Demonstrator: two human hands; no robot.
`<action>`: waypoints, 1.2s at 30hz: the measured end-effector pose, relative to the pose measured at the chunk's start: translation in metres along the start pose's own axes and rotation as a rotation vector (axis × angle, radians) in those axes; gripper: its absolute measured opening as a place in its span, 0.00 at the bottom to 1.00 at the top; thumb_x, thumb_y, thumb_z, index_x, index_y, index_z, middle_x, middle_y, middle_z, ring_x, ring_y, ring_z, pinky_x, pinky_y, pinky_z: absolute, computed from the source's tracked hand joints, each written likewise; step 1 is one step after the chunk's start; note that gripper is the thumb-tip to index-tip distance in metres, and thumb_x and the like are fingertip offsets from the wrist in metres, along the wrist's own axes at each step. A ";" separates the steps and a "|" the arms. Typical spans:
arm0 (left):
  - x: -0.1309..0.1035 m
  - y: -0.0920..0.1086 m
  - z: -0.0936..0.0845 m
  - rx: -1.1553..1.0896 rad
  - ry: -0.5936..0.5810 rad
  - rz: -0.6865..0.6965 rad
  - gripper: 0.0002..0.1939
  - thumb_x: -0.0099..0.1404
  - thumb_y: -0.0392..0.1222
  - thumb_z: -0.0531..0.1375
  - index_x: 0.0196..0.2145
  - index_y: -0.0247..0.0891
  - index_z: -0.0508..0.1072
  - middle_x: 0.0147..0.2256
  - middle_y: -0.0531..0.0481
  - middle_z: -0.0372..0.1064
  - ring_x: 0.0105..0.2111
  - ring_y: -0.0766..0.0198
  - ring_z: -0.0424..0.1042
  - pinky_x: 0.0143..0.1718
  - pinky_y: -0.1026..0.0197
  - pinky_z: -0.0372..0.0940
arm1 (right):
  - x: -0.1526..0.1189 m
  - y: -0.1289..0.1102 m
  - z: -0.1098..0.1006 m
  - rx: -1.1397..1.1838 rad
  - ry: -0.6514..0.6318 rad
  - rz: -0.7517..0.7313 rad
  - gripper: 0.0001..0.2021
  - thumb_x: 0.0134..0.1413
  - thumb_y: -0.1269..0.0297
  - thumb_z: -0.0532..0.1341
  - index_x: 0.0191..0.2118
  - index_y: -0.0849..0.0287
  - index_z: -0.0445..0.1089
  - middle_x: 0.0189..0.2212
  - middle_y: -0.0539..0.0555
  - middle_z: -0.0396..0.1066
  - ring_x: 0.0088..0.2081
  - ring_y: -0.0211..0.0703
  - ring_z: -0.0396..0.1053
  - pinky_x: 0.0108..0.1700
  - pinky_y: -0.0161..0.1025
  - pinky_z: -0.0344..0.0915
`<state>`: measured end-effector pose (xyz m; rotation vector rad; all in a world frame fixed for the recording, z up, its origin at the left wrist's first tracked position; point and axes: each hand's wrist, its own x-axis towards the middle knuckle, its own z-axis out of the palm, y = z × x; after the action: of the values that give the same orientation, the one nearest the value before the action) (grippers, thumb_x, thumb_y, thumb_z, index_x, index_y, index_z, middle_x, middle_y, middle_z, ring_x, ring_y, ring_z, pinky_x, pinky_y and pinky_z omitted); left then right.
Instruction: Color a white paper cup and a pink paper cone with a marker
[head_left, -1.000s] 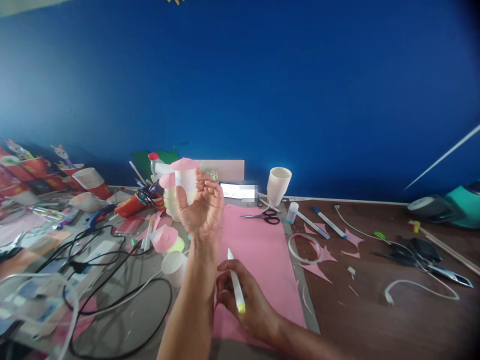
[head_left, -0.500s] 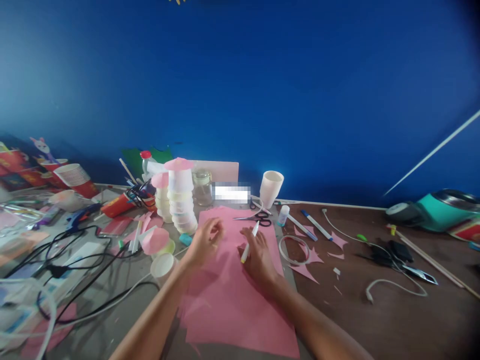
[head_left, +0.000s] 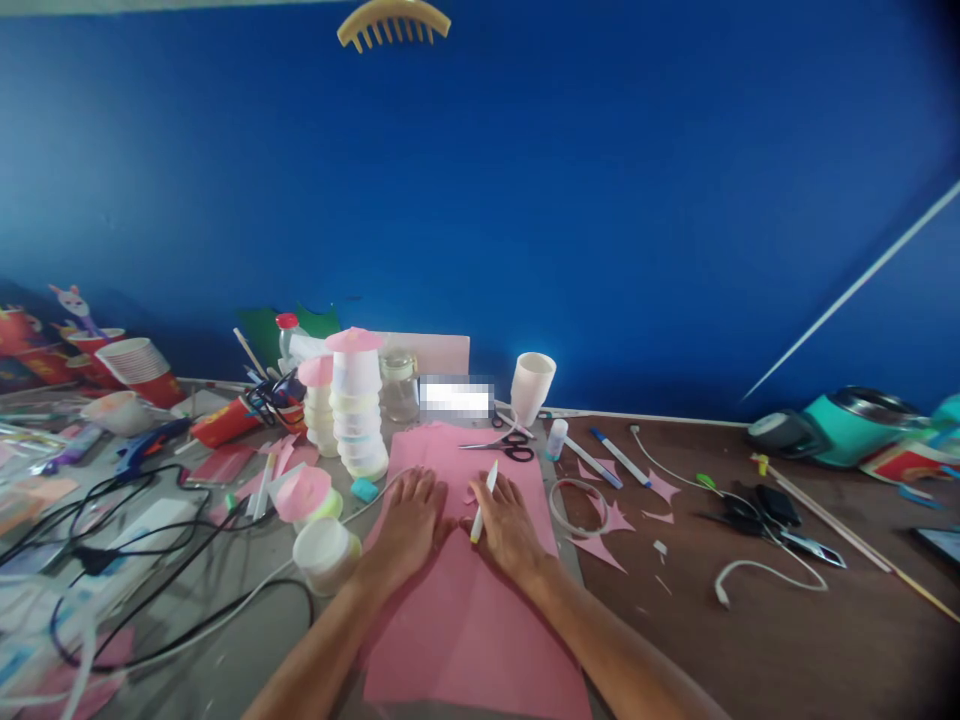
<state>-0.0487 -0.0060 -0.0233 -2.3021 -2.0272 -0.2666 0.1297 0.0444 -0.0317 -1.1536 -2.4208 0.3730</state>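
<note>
A long sheet of pink paper (head_left: 472,630) lies lengthwise on the table in front of me. My left hand (head_left: 409,520) rests flat on its left part, palm down with the fingers stretched out. On the right part lies my right hand (head_left: 514,530), also palm down, with a white marker (head_left: 485,503) held between thumb and index finger. The marker's yellow end points toward me. Just beyond my fingers, scissors (head_left: 514,447) with black handles lie across the top of the paper. A small blue piece (head_left: 364,489) sits to the left of my left hand.
Stacked-cup towers (head_left: 358,430) with pink tops and an open white cup (head_left: 322,555) stand at left, near tangled black cables (head_left: 97,560). A glue stick (head_left: 556,440), a tape roll (head_left: 579,507), markers (head_left: 622,458) and pink scraps (head_left: 600,552) lie at right.
Both hands have come down onto the pink paper. The left hand has gone from curled to flat with its fingers extended. The marker stays in the right hand. The view has tilted slightly upward.
</note>
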 end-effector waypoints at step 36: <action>0.004 -0.016 -0.009 -0.019 0.052 0.057 0.13 0.71 0.46 0.50 0.38 0.40 0.72 0.40 0.44 0.71 0.44 0.50 0.68 0.53 0.44 0.59 | 0.001 0.009 -0.018 -0.087 -0.172 -0.185 0.25 0.51 0.65 0.67 0.55 0.58 0.65 0.54 0.62 0.70 0.58 0.57 0.65 0.58 0.52 0.62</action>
<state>-0.0651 -0.0009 -0.0147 -2.3335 -1.9404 -0.3404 0.1438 0.0519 -0.0189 -0.9567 -2.6923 0.3227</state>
